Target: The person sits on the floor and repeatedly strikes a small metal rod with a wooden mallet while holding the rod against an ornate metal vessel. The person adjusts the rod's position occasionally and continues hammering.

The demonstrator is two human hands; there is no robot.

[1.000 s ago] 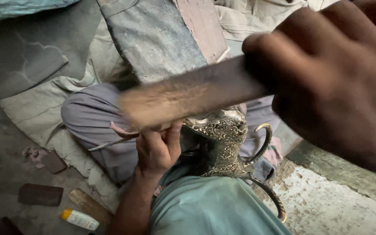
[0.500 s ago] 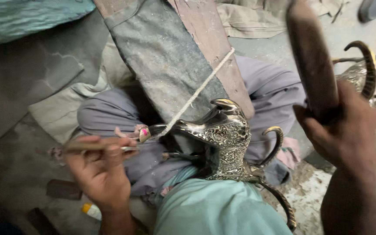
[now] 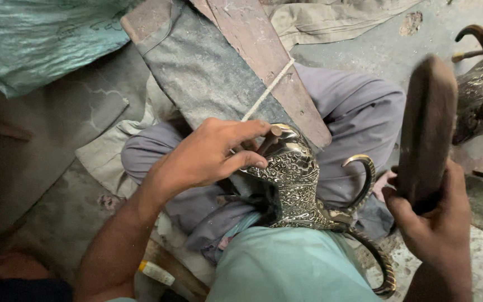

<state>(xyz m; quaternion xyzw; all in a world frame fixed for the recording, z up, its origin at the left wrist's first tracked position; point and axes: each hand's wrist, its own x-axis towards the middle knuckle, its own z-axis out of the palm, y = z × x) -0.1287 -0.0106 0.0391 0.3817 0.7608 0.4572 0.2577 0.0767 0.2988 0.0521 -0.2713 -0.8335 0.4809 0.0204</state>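
Metal animal head (image 3: 292, 184): set on the lap, between the crossed legs, in the middle of the view.
Left hand (image 3: 208, 154): laid on the left side of the metal animal head, fingertips touching its top.
Punch (image 3: 268, 138): held under the left fingers, its tip against the top of the metal animal head.
Right hand (image 3: 431, 218): raised to the right of the metal animal head, well apart from it.
Wooden mallet (image 3: 426, 128): gripped in the right hand, standing upright above it.
Plank (image 3: 264, 61): laid behind the metal animal head, running up and to the left.
Cord (image 3: 266, 92): stretched across the plank.
Second horned piece (image 3: 479, 84): placed on the floor at the far right, behind the wooden mallet.
Small bottle (image 3: 156, 273): lying on the floor at lower left, beside the left forearm.
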